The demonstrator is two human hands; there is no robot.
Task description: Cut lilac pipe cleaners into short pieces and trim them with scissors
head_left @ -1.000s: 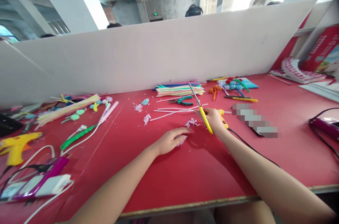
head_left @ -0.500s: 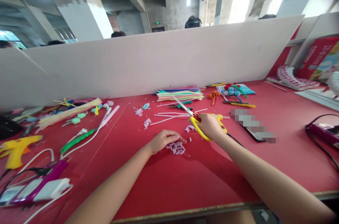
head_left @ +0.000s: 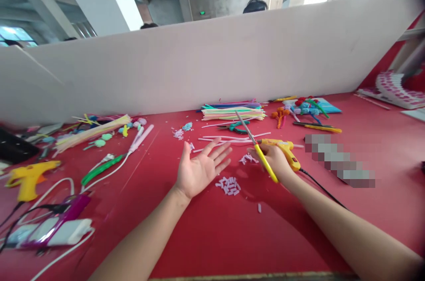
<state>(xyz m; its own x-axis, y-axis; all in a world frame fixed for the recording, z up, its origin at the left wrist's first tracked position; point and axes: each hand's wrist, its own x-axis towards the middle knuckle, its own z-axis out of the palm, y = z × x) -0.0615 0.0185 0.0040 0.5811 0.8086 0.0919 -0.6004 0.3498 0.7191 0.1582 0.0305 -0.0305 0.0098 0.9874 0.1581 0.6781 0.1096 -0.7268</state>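
My left hand (head_left: 199,170) is turned palm up above the red table, its fingers spread and nothing in it. Just to its right lies a pile of short lilac pipe cleaner pieces (head_left: 229,186), and one loose piece (head_left: 259,208) sits nearer the front. Yellow-handled scissors (head_left: 265,162) are held in my right hand (head_left: 272,160), blades pointing up and away to the left. Beyond the hands are long lilac pipe cleaners (head_left: 229,140). A small heap of lilac bits (head_left: 248,158) lies by the right fingers. Behind the right hand rests a yellow glue gun (head_left: 290,152).
At the back are a bundle of pipe cleaners (head_left: 232,113), green-handled pliers (head_left: 238,127) and coloured pipe cleaner figures (head_left: 305,107). A pixelated flat object (head_left: 338,161) lies at right. On the left are another glue gun (head_left: 29,179), a power strip (head_left: 53,228) and cords. A white partition (head_left: 199,68) stands behind.
My left hand has lifted off the lilac pile and turned palm up with fingers spread. The scissors have swung more upright in my right hand. A single piece now lies nearer the front. The view has shifted.
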